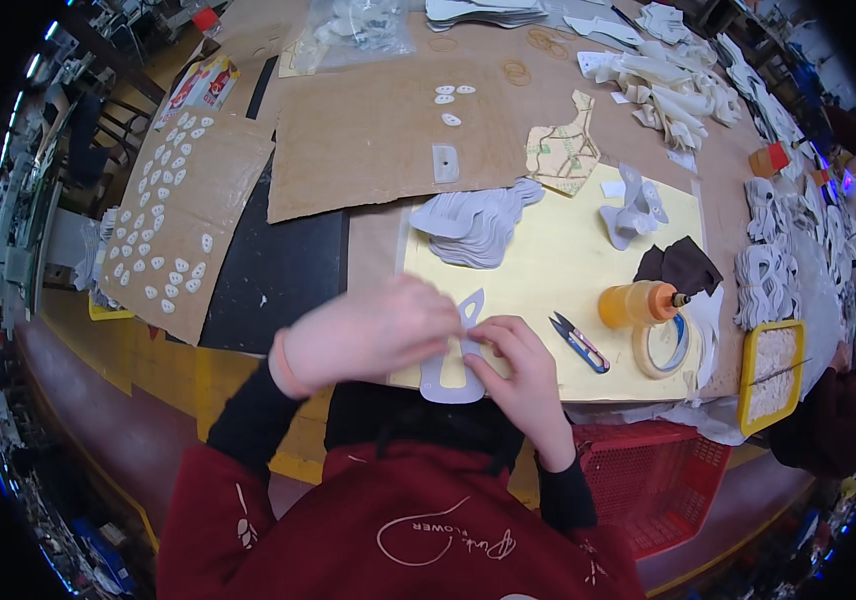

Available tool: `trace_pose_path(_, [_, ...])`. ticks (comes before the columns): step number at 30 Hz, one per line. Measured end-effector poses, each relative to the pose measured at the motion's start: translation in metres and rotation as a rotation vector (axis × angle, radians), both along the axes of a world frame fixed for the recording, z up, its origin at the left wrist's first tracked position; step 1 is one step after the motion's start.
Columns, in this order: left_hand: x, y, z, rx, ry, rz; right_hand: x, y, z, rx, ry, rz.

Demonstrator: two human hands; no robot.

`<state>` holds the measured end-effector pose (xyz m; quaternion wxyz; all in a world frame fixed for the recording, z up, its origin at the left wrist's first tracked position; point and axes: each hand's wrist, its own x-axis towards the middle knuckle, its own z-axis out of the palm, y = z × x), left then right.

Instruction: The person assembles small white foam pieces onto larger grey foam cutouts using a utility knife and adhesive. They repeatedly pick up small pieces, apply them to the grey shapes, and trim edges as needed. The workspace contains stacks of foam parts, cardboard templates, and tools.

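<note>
A light grey cut-out piece (453, 392) with openings in it lies at the table's near edge, in front of my body. My right hand (526, 380) pinches its right side between thumb and fingers. Over its left side is my left hand (378, 325), smeared by motion, its fingertips hidden from view. Beyond my hands a fanned stack of similar grey pieces (473, 225) rests on the yellow sheet (548, 290). To the right are thread snips (580, 342), an orange squeeze bottle (638, 303) and a tape roll (656, 350).
Small white oval pieces are spread over a cardboard sheet (223, 165) at left. Another cardboard sheet (348, 130) holds several ovals and a grey rectangle (445, 163). A yellow tray (746, 400) stands right; a red basket (638, 470) sits below the table edge.
</note>
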<state>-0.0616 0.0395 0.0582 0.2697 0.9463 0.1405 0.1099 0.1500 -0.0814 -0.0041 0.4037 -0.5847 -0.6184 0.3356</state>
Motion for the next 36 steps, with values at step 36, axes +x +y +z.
trace_pose_path(36, [0.07, 0.236, -0.017, 0.24, 0.57, 0.33, -0.013, 0.006, -0.018, 0.224, -0.242, -0.156])
